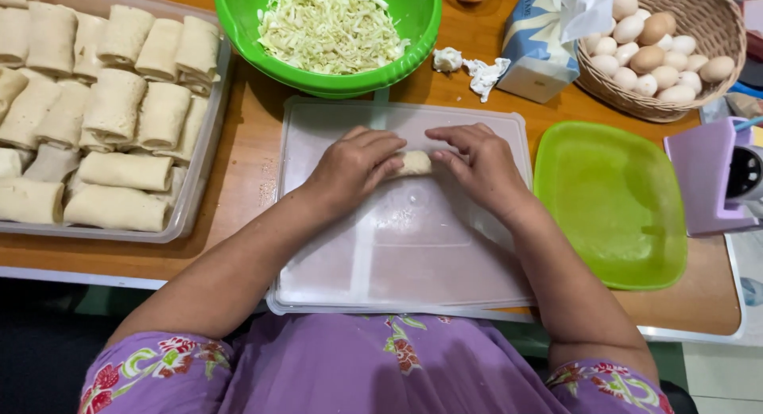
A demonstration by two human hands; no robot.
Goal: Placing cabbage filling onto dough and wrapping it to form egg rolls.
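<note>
A pale rolled wrapper [414, 163] lies across the far half of a clear plastic lid [397, 247] used as a work board. My left hand [354, 166] rests over its left end with fingers curled on it. My right hand [481, 164] presses on its right end. Only the middle of the roll shows between my fingers. Both forearms reach in from the near edge, over a purple flowered garment.
A clear tray [203, 152] on the left holds several finished rolls [119, 104]. A green bowl of shredded cabbage [330, 25] sits behind the lid. A green square plate [612, 203] lies right, with a tissue box [536, 44], a basket of eggs [660, 48] and a purple device [711, 176] beyond.
</note>
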